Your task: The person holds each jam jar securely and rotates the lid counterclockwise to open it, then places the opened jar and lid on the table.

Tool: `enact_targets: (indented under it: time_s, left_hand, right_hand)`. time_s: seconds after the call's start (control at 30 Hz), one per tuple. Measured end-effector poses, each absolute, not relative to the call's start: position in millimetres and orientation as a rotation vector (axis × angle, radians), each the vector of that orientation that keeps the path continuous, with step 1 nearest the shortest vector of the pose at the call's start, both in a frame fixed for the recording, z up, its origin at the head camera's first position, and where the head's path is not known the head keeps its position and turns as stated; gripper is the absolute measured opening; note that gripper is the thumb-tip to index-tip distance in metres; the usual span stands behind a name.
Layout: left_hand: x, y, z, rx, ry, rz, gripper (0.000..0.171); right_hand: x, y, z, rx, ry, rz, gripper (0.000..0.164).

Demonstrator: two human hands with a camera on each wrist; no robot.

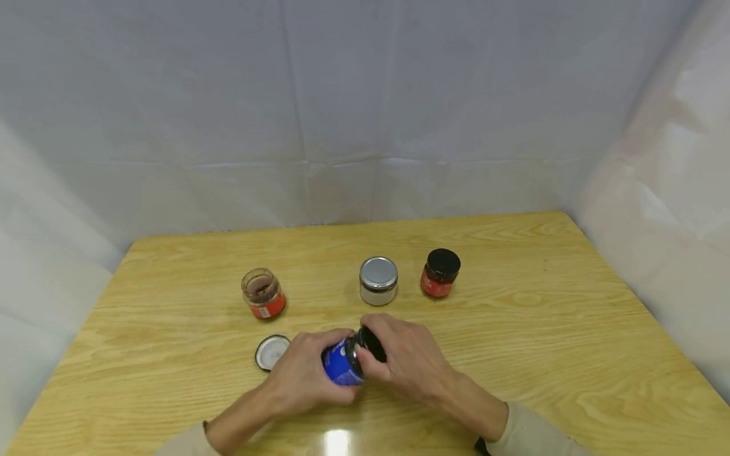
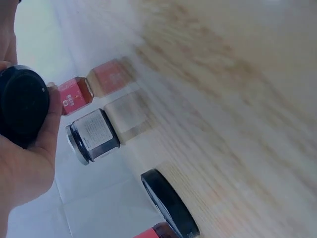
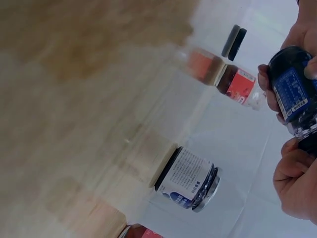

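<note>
Plain beige sleeves — one on the left arm (image 1: 187,443), one on the right (image 1: 527,434) — stop short of the bare hands (image 1: 308,373). A thin dark edge (image 1: 206,427) marks the left cuff; a small black piece (image 1: 481,447) shows below the right.

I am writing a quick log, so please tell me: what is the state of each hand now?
Left hand: closed, holding the cylindrical glass jar with the blue label.
Right hand: closed, gripping the round black lid at that jar's mouth.

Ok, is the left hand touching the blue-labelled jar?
Touching. The head view shows it plainly: the left hand grips the blue-labelled jar, with no gap between them.
</note>
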State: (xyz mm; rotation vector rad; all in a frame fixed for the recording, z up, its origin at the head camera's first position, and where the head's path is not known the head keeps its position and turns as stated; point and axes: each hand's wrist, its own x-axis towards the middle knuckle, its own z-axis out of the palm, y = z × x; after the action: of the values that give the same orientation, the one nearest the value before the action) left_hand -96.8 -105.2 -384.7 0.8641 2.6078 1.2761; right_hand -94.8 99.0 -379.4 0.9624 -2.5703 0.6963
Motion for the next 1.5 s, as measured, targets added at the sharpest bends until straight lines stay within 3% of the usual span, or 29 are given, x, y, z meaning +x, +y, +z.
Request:
enact_targets:
  time_s: [0.17, 0.3, 0.47, 0.67, 1.03, 1.3, 1.5]
  left_hand:
    - [-97, -106, -385, 0.842, 2.505, 1.342, 0.054]
    - [-95, -104, -385, 0.816, 2.478, 1.363, 0.058]
    - [-91, -96, -387, 0.789, 2.645, 1.292, 0.057]
    - [-86, -86, -383, 0.756, 2.814, 1.198, 0.050]
    - [-83, -86, -373, 0.761, 2.750, 1.217, 0.054]
    - [-86, -87, -376, 0.741, 2.527, 1.327, 0.048]
    - [-86, -90, -380, 0.724, 2.369, 1.449, 0.046]
  right_hand:
    - [-97, 101, -379, 1.045, -2.525, 0.671, 0.043]
    - [-96, 100, -374, 1.028, -2.570, 0.647, 0.039]
    - [-92, 92, -372, 0.800, -2.718, 0.610, 0.029]
    - [-87, 86, -368, 0.587, -2.833, 0.591, 0.028]
    - [-90, 94, -371, 0.887, -2.474, 0.499, 0.021]
    - [-96, 99, -373, 1.033, -2.325, 0.461, 0.041]
    - [-100, 98, -375, 1.100, -2.241, 0.462, 0.038]
